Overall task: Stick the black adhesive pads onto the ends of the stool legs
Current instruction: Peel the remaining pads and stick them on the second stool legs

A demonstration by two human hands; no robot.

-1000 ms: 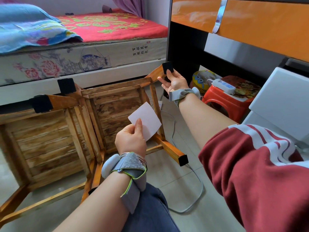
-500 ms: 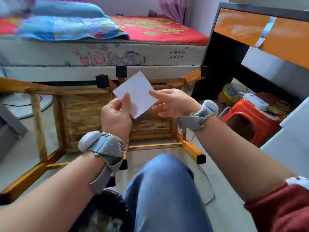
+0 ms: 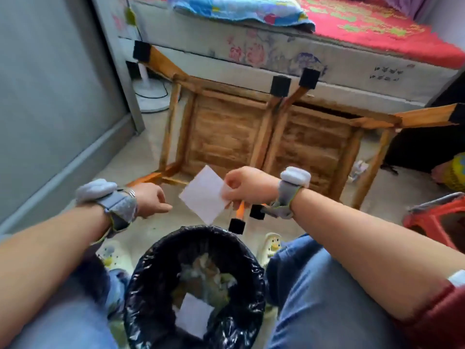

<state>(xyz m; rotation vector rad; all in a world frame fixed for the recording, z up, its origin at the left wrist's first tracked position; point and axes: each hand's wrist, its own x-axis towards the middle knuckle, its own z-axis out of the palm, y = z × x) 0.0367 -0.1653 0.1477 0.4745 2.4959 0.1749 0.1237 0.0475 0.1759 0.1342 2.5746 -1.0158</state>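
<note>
right hand [image 3: 242, 183] pinching white paper [image 3: 203, 195], over bin [image 3: 151, 268]

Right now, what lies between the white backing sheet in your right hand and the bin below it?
Nothing, in the head view: the white backing sheet, pinched in the right hand, hangs over the near rim of the black-lined bin, with only bare floor showing behind the gap.

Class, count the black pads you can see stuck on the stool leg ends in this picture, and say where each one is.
6. One at far left by the grey wall, two together below the mattress, one at the right edge, two near the right hand. Others may be hidden.
</note>
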